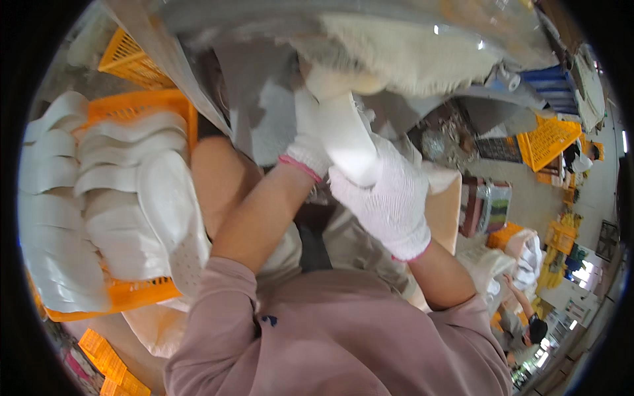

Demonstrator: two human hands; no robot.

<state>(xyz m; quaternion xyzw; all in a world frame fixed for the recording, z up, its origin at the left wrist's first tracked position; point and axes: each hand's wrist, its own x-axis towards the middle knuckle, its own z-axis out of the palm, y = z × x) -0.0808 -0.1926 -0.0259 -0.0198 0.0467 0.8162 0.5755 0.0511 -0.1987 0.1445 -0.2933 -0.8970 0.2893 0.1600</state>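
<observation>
Factory workshop floor: orange crate (pixel 142 99) heaped with stacked white curved pieces (pixel 122 221), orange crate (pixel 549 142) beyond, knit-gloved hands (pixel 389 198), co-worker (pixel 515 330) at far right.

- A tilted yellow crate (pixel 549 144) serves as the landmark, near the right edge of the view.
- Below the crate: pale grey floor (pixel 529 195).
- Touching or just beside its left: a dark crate (pixel 498 150).
- Above it: a blue ribbed panel (pixel 549 90).
- Right of it: a pale wall (pixel 603 191) and a bright, narrow light (pixel 624 140).
- Well below it: a glaring, window-like bright patch (pixel 584 271).
</observation>
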